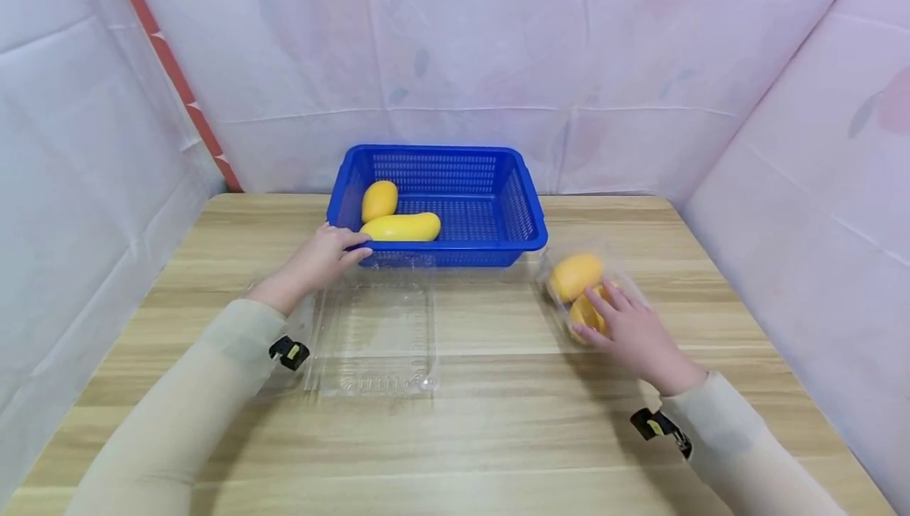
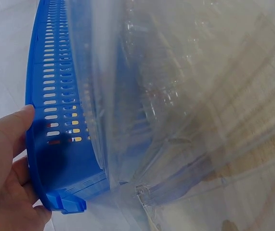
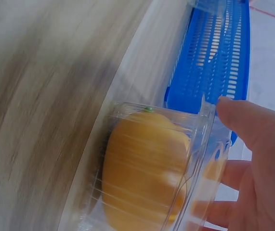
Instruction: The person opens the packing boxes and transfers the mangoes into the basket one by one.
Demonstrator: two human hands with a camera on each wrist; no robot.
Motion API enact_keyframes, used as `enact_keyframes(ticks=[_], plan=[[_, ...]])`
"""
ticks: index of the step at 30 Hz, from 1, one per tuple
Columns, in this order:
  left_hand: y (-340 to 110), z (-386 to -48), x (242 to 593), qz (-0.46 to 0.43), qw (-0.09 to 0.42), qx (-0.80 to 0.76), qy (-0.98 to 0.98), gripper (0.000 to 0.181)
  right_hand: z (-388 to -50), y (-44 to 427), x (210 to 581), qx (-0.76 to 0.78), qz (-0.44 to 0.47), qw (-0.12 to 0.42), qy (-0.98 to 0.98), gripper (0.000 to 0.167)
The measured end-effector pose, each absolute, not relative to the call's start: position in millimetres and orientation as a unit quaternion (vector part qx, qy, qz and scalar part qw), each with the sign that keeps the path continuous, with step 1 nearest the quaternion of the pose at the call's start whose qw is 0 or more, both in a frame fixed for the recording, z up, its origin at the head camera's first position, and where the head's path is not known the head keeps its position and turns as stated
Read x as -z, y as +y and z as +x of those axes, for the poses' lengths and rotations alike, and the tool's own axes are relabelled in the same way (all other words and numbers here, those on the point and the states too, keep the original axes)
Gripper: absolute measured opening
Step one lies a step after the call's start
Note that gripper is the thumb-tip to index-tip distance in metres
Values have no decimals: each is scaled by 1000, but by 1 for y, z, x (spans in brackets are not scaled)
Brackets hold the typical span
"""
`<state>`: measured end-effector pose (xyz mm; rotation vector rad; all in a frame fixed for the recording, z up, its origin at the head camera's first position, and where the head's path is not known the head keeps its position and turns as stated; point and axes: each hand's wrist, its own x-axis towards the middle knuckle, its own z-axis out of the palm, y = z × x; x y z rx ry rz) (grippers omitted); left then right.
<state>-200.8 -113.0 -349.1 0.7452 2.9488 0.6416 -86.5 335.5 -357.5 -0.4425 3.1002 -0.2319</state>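
My left hand grips the front left corner of a blue basket, thumb on the rim and fingers curled beneath it in the left wrist view. Inside lie an orange-yellow mango-like fruit and a long yellow fruit. At the right, my right hand is spread over a clear plastic box with an orange-yellow fruit and another orange piece. The thumb and fingertips are at that second piece; contact is hard to tell. The right wrist view shows a large fruit through the box wall.
A clear, open plastic container lies on the wooden table in front of the basket, its other half partly under my left forearm. Pale patterned cloth hangs behind the table and along both sides. A red strip runs down at the back left.
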Motion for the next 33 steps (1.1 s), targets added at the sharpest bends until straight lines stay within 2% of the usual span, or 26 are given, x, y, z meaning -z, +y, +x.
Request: enact_keyframes(ticks=[22, 33], plan=[[-113, -199, 347, 233, 33, -207, 950, 44, -54, 293, 355, -16, -193, -49, 980, 67], [-113, -200, 349, 241, 18, -202, 949, 44, -48, 269, 354, -44, -256, -117, 959, 68]])
